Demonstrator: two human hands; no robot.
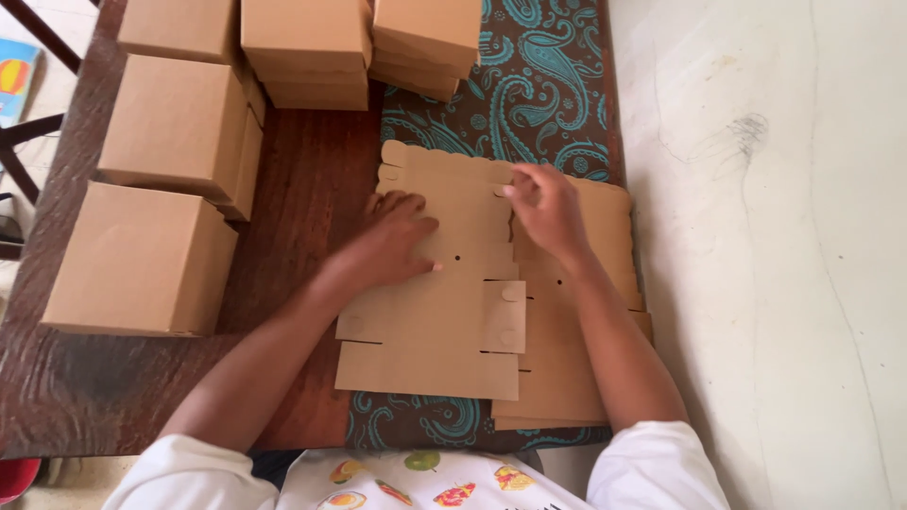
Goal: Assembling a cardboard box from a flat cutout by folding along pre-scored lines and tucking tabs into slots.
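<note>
Five folded boxes (142, 255) by a wooden table (302, 189); left hand (397, 236) flat, right hand (543, 208) pinching the top flat cardboard sheet (444, 331) over paisley cloth (539, 94)

Your way to the left was blocked: assembled cardboard boxes (142, 260) stood along the table's (302, 170) left edge, one behind another, and more stacked boxes (307, 47) closed off the far edge. Between them and the flat cardboard blank (444, 321) lay a strip of bare wood running from the far boxes to the near edge, where you could have passed a hand. Your left hand (397, 236) and right hand (543, 208) lay on the blank's far half. The pile of flat blanks (567, 378) reached almost to the right edge, leaving only a sliver of patterned cloth (539, 85); the cloth's far right corner was open.
</note>
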